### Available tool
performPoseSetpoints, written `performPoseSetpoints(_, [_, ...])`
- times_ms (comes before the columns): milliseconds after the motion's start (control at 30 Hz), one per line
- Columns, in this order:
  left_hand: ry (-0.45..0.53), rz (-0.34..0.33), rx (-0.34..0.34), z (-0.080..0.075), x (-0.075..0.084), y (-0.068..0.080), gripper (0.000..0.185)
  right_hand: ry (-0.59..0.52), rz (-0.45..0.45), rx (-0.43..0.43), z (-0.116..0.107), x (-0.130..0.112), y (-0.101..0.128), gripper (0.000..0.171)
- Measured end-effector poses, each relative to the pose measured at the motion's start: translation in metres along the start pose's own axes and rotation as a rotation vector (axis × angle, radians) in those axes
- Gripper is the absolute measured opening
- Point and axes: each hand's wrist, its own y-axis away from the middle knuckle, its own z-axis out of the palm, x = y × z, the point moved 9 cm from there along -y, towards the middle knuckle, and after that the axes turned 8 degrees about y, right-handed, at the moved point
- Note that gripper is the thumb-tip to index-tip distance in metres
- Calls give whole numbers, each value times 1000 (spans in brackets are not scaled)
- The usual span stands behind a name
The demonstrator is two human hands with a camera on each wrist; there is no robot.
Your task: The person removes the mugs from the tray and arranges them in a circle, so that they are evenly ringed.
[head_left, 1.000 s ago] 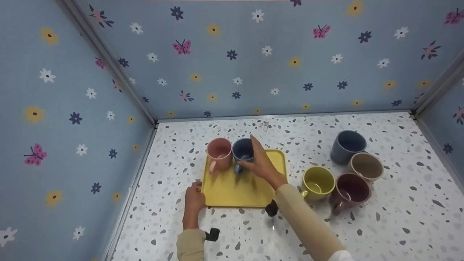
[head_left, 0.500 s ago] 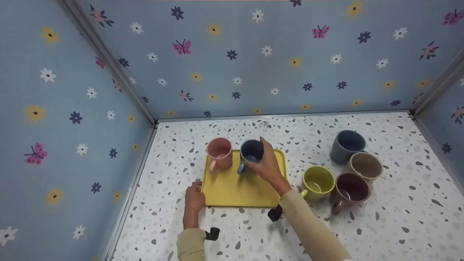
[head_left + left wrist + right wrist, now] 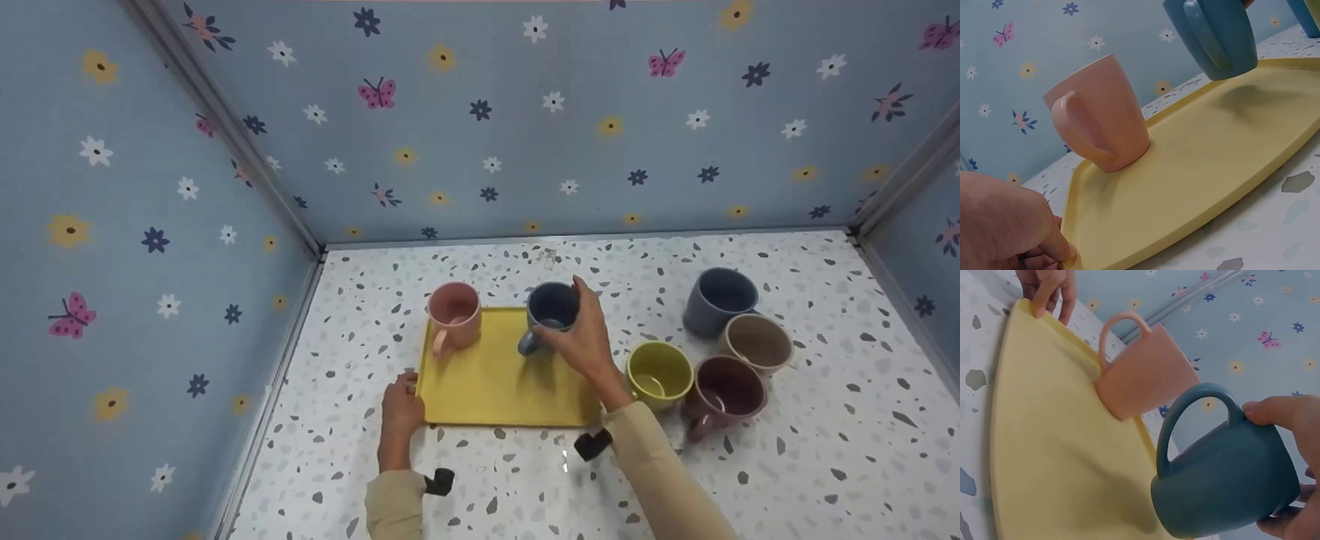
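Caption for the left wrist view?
Pink mug on yellow tray; blue mug lifted clear above it.

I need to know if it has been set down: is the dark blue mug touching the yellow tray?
Apart. The left wrist view shows the dark blue mug in the air, its shadow lying separately on the yellow tray.

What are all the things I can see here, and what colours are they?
tray: 1, yellow, on the speckled table, left of middle
pink mug: 1, pink, standing on the tray's far left corner
dark blue mug: 1, dark blue, lifted above the tray's far right corner
other mugs: 4, grey-blue, beige, yellow-green, maroon, grouped on the table right of the tray
table: 1, white with grey specks
walls: blue, with flowers and butterflies
left hand: touches the tray's near left corner
right hand: grips the dark blue mug
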Motion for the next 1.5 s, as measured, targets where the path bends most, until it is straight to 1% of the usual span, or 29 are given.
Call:
performPoseSetpoints(100, [4, -12, -2, 0, -1, 0, 43, 25, 27, 12, -8, 4, 0, 104])
performPoseSetpoints(367, [10, -44, -22, 2, -2, 2, 43, 74, 141, 40, -27, 16, 2, 103])
performPoseSetpoints(600, [-15, -32, -10, 1, 0, 2, 43, 144, 225, 75, -47, 26, 3, 104])
performPoseSetpoints(767, [-23, -53, -20, 1, -1, 3, 43, 177, 315, 61, -55, 37, 5, 107])
performPoseSetpoints(933, [-31, -40, -26, 1, 0, 3, 42, 210, 388, 47, -60, 46, 5, 108])
performPoseSetpoints(1200, [-23, -18, -12, 1, 1, 3, 42, 285, 405, 45, -64, 55, 4, 105])
performPoseSetpoints(1400, [-15, -24, -11, 1, -1, 2, 43, 299, 422, 42, -65, 62, 6, 99])
performPoseSetpoints(1500, [-15, -22, -12, 1, 1, 2, 43, 315, 415, 52, -66, 65, 7, 98])
